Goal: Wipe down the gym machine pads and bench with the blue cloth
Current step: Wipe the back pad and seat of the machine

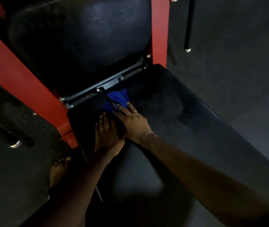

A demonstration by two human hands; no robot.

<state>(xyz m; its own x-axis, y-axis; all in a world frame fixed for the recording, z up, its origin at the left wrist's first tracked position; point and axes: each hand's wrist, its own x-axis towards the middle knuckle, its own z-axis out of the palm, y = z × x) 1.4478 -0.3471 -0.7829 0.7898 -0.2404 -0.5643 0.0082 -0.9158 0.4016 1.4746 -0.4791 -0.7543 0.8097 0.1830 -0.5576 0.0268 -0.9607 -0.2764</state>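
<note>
**2 hands on the seat, cloth at its far edge**

The crumpled blue cloth lies on the black padded bench seat, at its far edge just below the black padded backrest. The right hand, a ring on 1 finger, presses the cloth's near edge with straight fingers. The left hand lies flat on the seat just beside it, holding nothing. A red steel frame flanks the pads. A bare foot stands on the dark rubber floor.
</note>
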